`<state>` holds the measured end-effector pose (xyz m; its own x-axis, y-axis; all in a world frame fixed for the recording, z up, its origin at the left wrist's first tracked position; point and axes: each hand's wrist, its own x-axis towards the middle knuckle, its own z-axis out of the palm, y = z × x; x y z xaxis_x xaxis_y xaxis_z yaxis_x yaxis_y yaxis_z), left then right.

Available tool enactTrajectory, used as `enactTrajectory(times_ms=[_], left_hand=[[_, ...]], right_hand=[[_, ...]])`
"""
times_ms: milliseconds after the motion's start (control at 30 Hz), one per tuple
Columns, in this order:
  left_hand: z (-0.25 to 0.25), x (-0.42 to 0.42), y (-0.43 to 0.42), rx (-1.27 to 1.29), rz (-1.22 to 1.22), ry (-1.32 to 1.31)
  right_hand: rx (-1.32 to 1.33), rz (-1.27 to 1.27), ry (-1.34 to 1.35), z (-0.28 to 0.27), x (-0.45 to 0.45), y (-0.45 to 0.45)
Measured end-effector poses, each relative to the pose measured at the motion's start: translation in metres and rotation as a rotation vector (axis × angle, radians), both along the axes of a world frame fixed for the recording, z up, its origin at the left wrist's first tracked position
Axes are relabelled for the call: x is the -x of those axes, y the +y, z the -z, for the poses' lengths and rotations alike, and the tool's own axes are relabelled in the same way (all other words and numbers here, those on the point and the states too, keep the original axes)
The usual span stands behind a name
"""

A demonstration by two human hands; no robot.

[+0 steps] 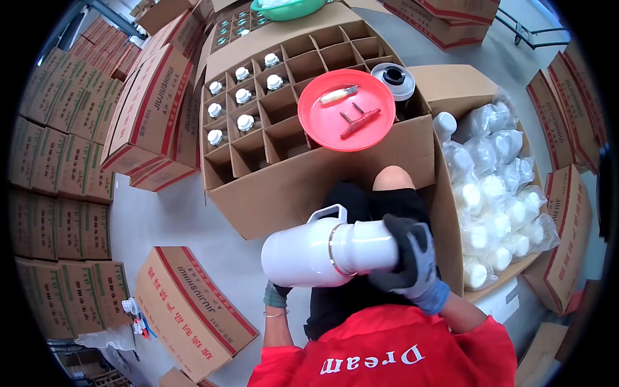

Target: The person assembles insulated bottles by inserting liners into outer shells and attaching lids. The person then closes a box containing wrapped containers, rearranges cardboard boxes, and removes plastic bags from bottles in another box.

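Observation:
A glossy white vacuum flask [306,253] with a looped handle and a thin metallic band lies on its side across my lap. My right hand [412,255], in a dark and grey work glove, is closed around its narrower end. My left hand [278,291], gloved too, is under the wider end; its fingers are hidden behind the flask. Beyond my knees stands a divided carton [322,168] holding several silver-topped bottles [243,96]. On its near edge rests a red plate [322,126] with a small knife [338,95] and a red two-pronged tool [359,122].
A white and black flask top [394,79] sits in the carton's right corner. To the right, an open carton [454,226] holds several white plastic-wrapped parts [493,187]. Printed cartons [193,309] stand at left, with tall stacks [61,148] behind. A green basin [290,9] is at the back.

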<state>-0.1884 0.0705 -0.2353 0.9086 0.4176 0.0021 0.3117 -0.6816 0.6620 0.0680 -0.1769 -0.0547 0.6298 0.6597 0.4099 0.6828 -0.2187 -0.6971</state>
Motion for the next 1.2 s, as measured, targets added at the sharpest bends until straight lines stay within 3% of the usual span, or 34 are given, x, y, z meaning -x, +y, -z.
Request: enactTrajectory(times_ms=[133,233,267,333,400,467,500,567,667,700,767,833,867,933,1000,1067,1100,1167,1200], left_hand=[[-0.007,0.003,-0.002,0.051,-0.023,-0.016],[-0.011,0.007,-0.005,0.103,-0.065,-0.034],[-0.014,0.007,-0.003,0.124,-0.085,-0.049],[-0.031,0.003,0.007,0.163,-0.123,-0.063],[-0.059,-0.007,0.026,0.196,-0.121,-0.041],[-0.09,-0.028,0.053,0.204,-0.043,0.051],[-0.102,-0.039,0.065,0.184,0.011,0.11],[-0.113,-0.058,0.075,0.015,0.032,0.004],[-0.144,-0.088,0.06,0.222,-0.08,-0.222],[-0.158,-0.098,0.059,0.232,-0.014,-0.219],[-0.177,-0.116,0.06,0.26,0.105,-0.214],[-0.161,-0.118,0.068,0.385,0.093,-0.024],[-0.149,-0.119,0.074,0.44,0.092,0.071],[-0.109,-0.106,0.077,0.439,0.049,-0.012],[-0.095,-0.096,0.07,0.569,-0.033,-0.079],[-0.093,-0.097,0.065,0.822,-0.144,-0.132],[-0.093,-0.098,0.068,0.816,-0.15,-0.08],[-0.094,-0.097,0.075,0.76,-0.13,-0.002],[-0.095,-0.096,0.076,0.709,-0.103,0.021]], right_hand=[[-0.079,-0.211,-0.228,0.008,-0.014,0.013],[-0.192,-0.322,-0.229,0.002,-0.042,0.028],[-0.26,-0.41,0.177,0.017,-0.046,0.03],[-0.095,-0.259,0.475,0.019,-0.051,0.024],[-0.086,-0.311,0.632,0.022,-0.051,0.011],[-0.283,-0.256,1.017,0.034,-0.041,0.013],[-0.137,-0.301,0.585,0.04,-0.041,0.002],[-0.195,-0.317,0.823,0.03,-0.029,-0.005],[-0.194,-0.455,1.525,0.038,-0.032,-0.011],[-0.144,-0.68,1.872,0.073,-0.044,-0.022],[-0.074,-0.736,1.932,0.092,-0.045,-0.031],[-0.046,-0.401,1.358,0.076,-0.034,-0.03],[-0.093,-0.382,1.196,0.061,-0.03,-0.027],[-0.16,-0.294,0.859,0.023,-0.023,-0.018],[-0.096,-0.275,0.299,0.013,-0.024,-0.014],[-0.056,-0.276,0.629,0.015,-0.024,-0.018],[-0.047,-0.275,1.243,0.022,-0.023,-0.026],[-0.088,-0.247,1.833,0.032,-0.013,-0.032],[-0.145,-0.237,1.804,0.033,-0.009,-0.032]])
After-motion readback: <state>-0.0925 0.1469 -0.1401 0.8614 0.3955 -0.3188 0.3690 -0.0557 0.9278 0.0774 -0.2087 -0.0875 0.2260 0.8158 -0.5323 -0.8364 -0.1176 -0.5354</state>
